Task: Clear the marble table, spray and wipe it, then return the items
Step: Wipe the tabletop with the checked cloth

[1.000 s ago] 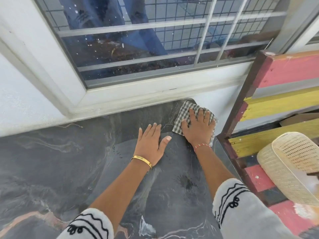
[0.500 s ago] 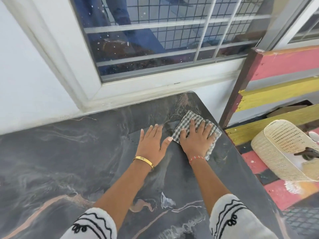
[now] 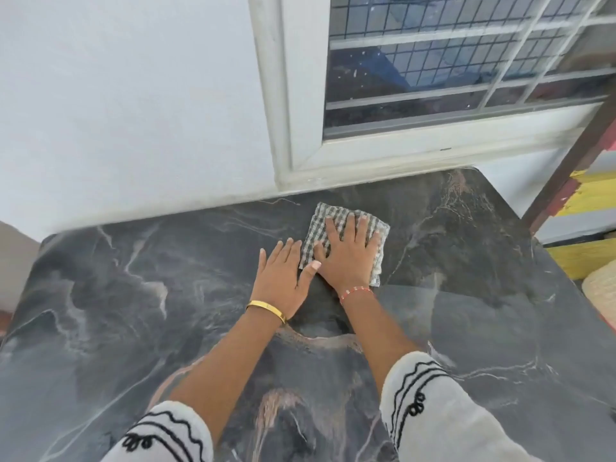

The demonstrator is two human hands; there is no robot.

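Cloth [image 3: 346,240] was pressed flat under R hand [image 3: 350,258], fingers straight and spread, near table's [image 3: 133,295] far edge, mid-width. L hand [image 3: 283,278] was laid flat just beside, fingers straight, thumb touching cloth. Unwiped-looking marble lay mostly to the L, so R hand judged nearer.

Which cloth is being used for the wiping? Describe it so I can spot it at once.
Find the dark marble table below the white window frame. Near its far edge, the right hand presses flat on a folded checked cloth, the only fabric on the stone.
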